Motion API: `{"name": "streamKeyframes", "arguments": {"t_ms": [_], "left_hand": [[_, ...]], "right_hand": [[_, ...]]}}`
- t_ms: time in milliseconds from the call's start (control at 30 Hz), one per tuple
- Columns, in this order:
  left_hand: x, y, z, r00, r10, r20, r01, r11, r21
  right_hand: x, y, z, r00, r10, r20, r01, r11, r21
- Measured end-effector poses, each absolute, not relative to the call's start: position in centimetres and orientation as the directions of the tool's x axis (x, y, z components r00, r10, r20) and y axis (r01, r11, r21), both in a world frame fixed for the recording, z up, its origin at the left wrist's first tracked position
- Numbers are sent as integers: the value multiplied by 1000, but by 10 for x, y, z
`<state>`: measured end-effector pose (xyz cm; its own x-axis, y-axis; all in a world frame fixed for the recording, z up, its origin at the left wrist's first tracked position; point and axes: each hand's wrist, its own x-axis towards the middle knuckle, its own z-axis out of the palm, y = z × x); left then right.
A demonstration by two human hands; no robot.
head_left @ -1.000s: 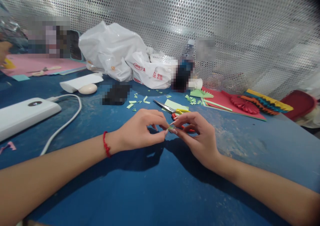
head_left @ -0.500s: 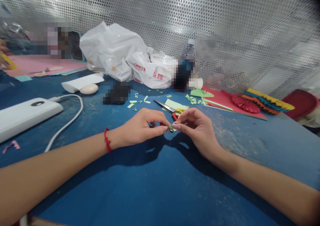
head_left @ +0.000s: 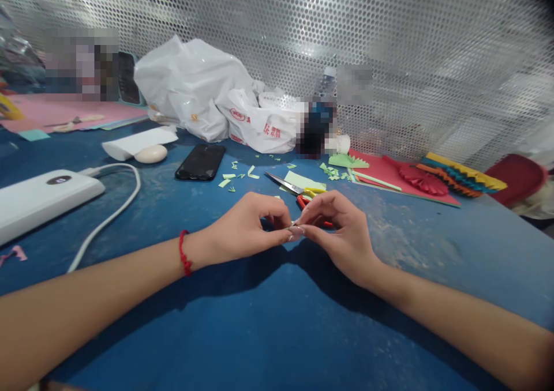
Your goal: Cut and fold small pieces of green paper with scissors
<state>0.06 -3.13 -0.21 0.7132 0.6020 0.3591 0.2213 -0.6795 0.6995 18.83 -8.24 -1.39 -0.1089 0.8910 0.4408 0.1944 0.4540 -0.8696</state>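
My left hand (head_left: 253,224) and my right hand (head_left: 340,229) meet fingertip to fingertip over the blue table. Between their pinched fingers is a small piece of green paper (head_left: 293,226), mostly hidden by the fingertips. Just behind my right hand lie scissors (head_left: 291,187) with yellow and red handles, the red one partly covered by my fingers. A pale green paper sheet (head_left: 305,180) is under or beside the blades. Several green paper scraps (head_left: 227,180) are scattered beyond my left hand.
A black phone (head_left: 200,162), white power bank (head_left: 47,198) with cable (head_left: 116,215), and pale oval object (head_left: 151,154) lie left. White plastic bags (head_left: 194,85) and a bottle (head_left: 322,102) stand by the perforated metal wall. Red paper (head_left: 381,169) and a folded multicoloured paper piece (head_left: 465,173) lie right.
My fingertips have drawn closer together and slightly lower, so less of the green paper shows. The camera view has shifted slightly; the scissors and scraps stay put.
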Motion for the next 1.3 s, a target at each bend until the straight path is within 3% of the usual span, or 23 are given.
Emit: {"name": "streamKeyframes", "arguments": {"t_ms": [133,333,600,733,867,967,1100,1200,1300], "left_hand": [[0,-31,-1,703,645,300,263,-628,732],[0,-30,-4,712,621,329,249,-660,709],[1,-35,-5,693,537,481,208,-788,580],[-1,-32,-5,694,517,502,244,-824,511],[-2,-29,-4,628,575,524,298,-800,521],[-2,-28,-3,504,661,555,338,-743,578],[-2,-27,-3,418,733,536,328,-672,664],[-2,-26,-4,422,742,520,306,-657,689],[-2,-26,-4,448,734,510,338,-667,664]], "right_hand": [[189,-82,-16,-128,885,447,198,465,-863],[190,-83,-16,-168,838,519,283,546,-789],[191,-86,-15,-174,762,624,384,636,-670],[192,-84,-16,-140,806,575,366,581,-727],[193,-76,-17,-53,878,476,238,475,-847],[205,-59,-17,49,884,465,199,447,-872],[241,-22,-22,335,818,467,232,409,-883],[267,1,-30,564,755,333,168,290,-942],[277,10,-35,619,726,301,164,255,-953]]}}
